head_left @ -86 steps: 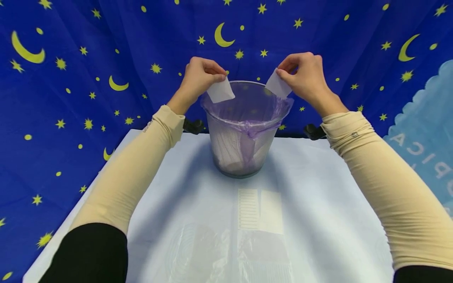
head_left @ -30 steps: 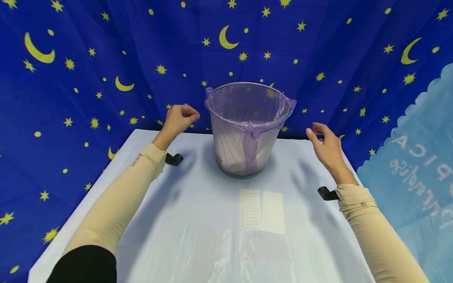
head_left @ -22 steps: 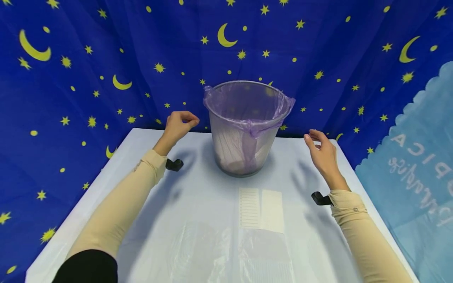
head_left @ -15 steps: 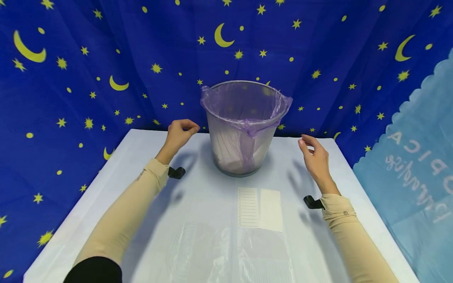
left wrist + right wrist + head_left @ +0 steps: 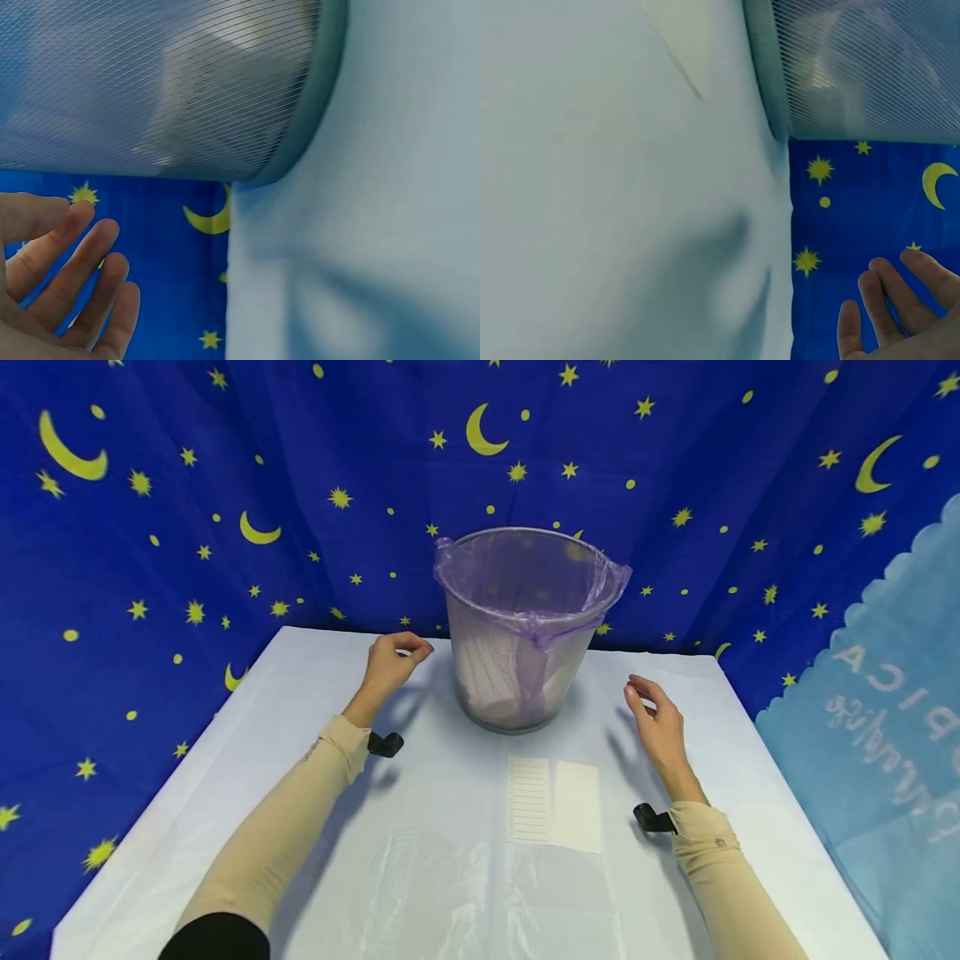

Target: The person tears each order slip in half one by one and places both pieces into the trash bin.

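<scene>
A mesh wastebasket (image 5: 483, 668) lined with a thin purple bag (image 5: 534, 631) stands upright at the back of the table, pale contents showing through its wall. To its left hovers my left hand (image 5: 393, 664), holding nothing; its thumb and index finger are close together, the others loosely bent in the left wrist view. My right hand (image 5: 660, 727) is raised to the right of the basket, fingers relaxed and apart, with nothing in them. Between the hands and nearer me, a lined slip of paper (image 5: 528, 799) and a blank slip (image 5: 577, 806) lie side by side.
Clear plastic packaging (image 5: 427, 885) lies flat on the white table (image 5: 300, 693) towards the front. Behind the table hangs a blue cloth (image 5: 360, 435) with yellow moons and stars. A light-blue cloth (image 5: 885, 735) with lettering is at the right.
The two white paper pieces that my hands pinched over the basket's rim are gone from the fingers. Both hands have moved apart and come down beside the basket.
</scene>
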Demonstrator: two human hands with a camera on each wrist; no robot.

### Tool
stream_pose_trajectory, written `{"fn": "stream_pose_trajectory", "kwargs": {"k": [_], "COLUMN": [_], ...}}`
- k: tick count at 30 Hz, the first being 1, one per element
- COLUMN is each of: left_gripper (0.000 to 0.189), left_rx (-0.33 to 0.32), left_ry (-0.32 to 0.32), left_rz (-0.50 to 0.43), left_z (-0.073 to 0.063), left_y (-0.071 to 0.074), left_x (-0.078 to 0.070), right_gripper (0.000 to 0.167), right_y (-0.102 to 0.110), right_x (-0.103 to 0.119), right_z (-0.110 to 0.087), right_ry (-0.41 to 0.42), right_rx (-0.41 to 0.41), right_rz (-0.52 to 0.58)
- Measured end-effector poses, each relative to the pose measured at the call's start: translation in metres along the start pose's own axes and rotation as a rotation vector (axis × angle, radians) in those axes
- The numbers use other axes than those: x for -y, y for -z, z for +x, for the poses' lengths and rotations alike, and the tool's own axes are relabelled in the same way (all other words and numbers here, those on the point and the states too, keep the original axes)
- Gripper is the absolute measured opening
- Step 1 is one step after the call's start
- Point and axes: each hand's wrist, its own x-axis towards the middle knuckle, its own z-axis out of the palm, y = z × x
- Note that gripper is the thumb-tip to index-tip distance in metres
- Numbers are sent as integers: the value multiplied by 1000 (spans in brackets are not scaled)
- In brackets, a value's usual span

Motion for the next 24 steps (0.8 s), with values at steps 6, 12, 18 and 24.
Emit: {"fn": "stream_pose_trajectory", "kwargs": {"k": [6, 12, 18, 24], "left_gripper": [14, 14, 15, 16], "left_rx": [6, 11, 14, 25], "left_ry": [46, 87, 100, 117], "left_rz": [-27, -61, -92, -106], "left_z": [-11, -21, -32, -43], "left_y": [-15, -26, -33, -40], "left_x": [11, 20, 29, 41], "right_gripper": [48, 47, 47, 49], "right_y": [-4, -7, -7, -5], "right_x": [-10, -19, -24, -31], "right_z": [-11, -20, -29, -37], "right_ry": [-26, -54, -71, -72], "right_rx": [15, 40, 97, 109], "right_rz": [27, 51, 69, 73]}}
